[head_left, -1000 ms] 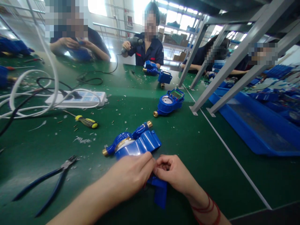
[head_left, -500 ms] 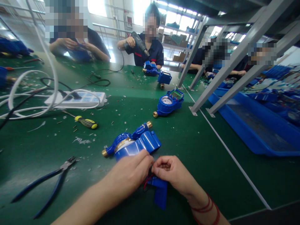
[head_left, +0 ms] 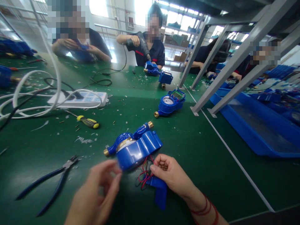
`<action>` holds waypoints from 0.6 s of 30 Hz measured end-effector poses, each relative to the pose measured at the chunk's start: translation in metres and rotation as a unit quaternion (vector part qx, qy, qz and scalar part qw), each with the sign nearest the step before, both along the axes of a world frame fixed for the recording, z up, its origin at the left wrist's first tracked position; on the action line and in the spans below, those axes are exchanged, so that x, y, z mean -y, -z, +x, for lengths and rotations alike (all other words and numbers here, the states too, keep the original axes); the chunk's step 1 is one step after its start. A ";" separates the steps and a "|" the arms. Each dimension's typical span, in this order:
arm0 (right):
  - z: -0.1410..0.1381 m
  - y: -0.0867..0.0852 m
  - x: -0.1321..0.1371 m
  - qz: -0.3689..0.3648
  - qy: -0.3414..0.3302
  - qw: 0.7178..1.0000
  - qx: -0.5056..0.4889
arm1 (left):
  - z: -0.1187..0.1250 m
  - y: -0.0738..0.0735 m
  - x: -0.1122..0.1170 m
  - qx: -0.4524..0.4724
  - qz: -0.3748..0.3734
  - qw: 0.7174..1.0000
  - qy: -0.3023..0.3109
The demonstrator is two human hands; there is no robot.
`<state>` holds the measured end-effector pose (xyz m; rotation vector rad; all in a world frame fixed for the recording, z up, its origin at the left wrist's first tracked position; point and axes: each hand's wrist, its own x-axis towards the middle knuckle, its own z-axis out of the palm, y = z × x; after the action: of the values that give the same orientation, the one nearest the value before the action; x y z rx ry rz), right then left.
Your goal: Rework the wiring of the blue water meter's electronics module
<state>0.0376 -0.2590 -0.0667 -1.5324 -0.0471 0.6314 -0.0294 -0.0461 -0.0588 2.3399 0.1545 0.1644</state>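
Note:
A blue water meter (head_left: 136, 151) with brass threaded ends lies on its side on the green table in front of me. My left hand (head_left: 100, 184), slightly blurred, is beside the meter's lower left end, thumb and fingers apart and nothing visible in them. With closed fingertips my right hand (head_left: 167, 172) pinches thin wires (head_left: 145, 175), red and dark ones, that hang in loops below the meter. Under that hand lies a flat blue plastic piece (head_left: 160, 193), partly covered by the fingers. Whether the wires join this piece is hidden.
Diagonal cutters (head_left: 59, 178) lie open at left, with a yellow-black screwdriver (head_left: 89, 122) and a white power strip (head_left: 86, 99) beyond. Another meter (head_left: 170, 103) stands ahead. Grey metal legs (head_left: 211, 81) and a blue tray (head_left: 253, 131) are at right. Across the table, a person holds a heat gun (head_left: 143, 45).
My left hand has moved left and toward me, away from the wires, and its fingers have opened. The looped wires now show. My right hand stays nearly in place.

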 end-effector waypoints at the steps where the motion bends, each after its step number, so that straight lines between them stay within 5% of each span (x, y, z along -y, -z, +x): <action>1: 0.000 0.001 -0.001 0.006 0.003 1.000 -0.002 | -0.001 0.004 0.006 0.003 -0.025 0.999 0.035; 5: -0.003 0.005 -0.006 0.020 0.013 1.000 -0.017 | 0.001 0.015 0.030 0.050 -0.017 0.990 0.133; 18: -0.001 0.007 -0.013 -0.001 0.021 1.000 -0.017 | -0.007 0.024 0.044 0.074 -0.069 0.980 0.171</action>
<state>0.0364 -0.2465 -0.0741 -1.5209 0.0103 0.6241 -0.0360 -0.0899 -0.0830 2.1679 -0.3014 0.1516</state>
